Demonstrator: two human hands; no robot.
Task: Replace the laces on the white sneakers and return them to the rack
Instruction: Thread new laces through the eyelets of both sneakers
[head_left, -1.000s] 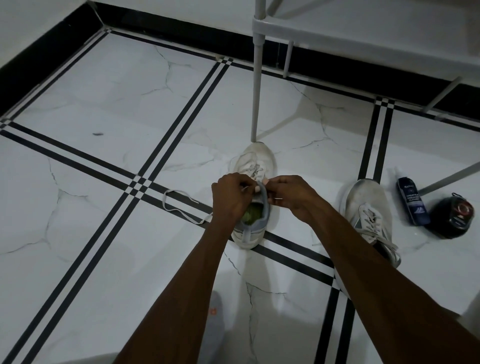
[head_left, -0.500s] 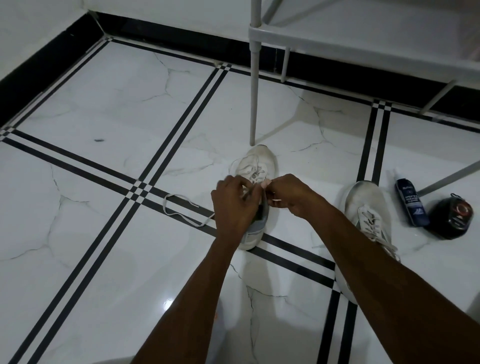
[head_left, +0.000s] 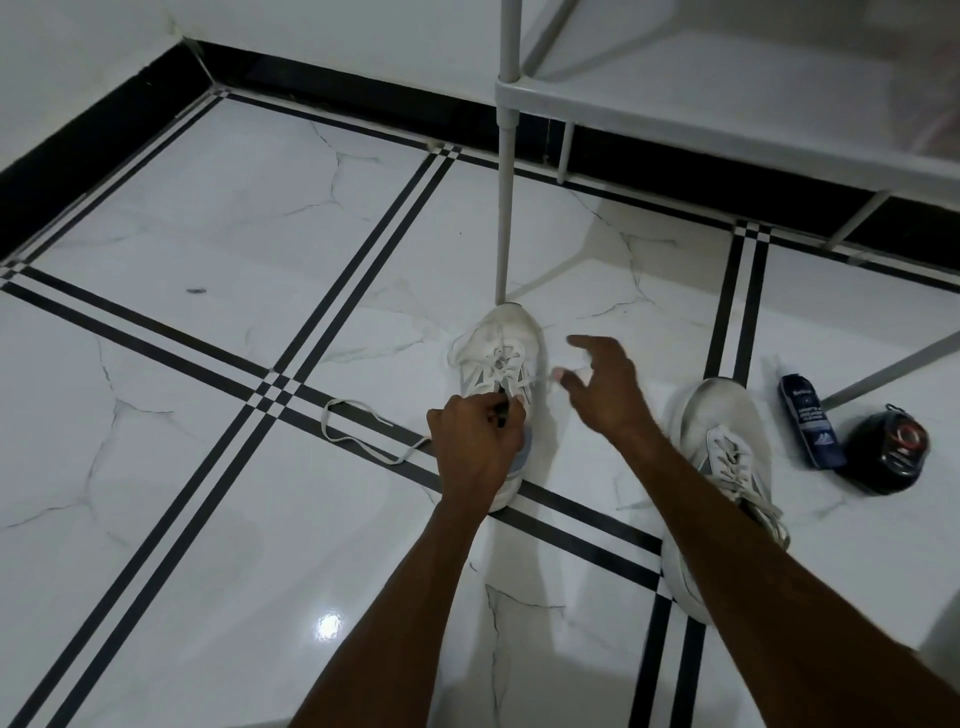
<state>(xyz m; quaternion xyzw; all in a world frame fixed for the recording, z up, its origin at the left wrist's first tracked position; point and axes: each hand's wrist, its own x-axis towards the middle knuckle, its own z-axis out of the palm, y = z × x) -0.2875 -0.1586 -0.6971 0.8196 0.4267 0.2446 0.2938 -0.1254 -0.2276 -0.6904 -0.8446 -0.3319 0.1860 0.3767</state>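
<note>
A white sneaker (head_left: 506, 332) stands on the tiled floor, toe against the rack's leg. My left hand (head_left: 475, 441) grips it at the tongue and collar, hiding the opening. My right hand (head_left: 605, 387) hovers just right of the shoe and pinches one end of the white lace (head_left: 537, 383) between thumb and finger, index finger stretched out. The lace's other end (head_left: 345, 439) lies looped on the floor to the left. A second white sneaker (head_left: 719, 415), laced, lies to the right, partly hidden under my right forearm. The white rack (head_left: 727, 119) stands behind.
The rack's thin leg (head_left: 505, 208) comes down right at the sneaker's toe. A dark blue bottle (head_left: 808, 421) and a round black tin (head_left: 888, 449) lie on the floor at the right, beside another slanted rack leg (head_left: 893, 366). A black skirting runs along the wall.
My right hand has drawn away from the left one to the right, pulling the lace end out sideways. My left hand stays on the sneaker.
</note>
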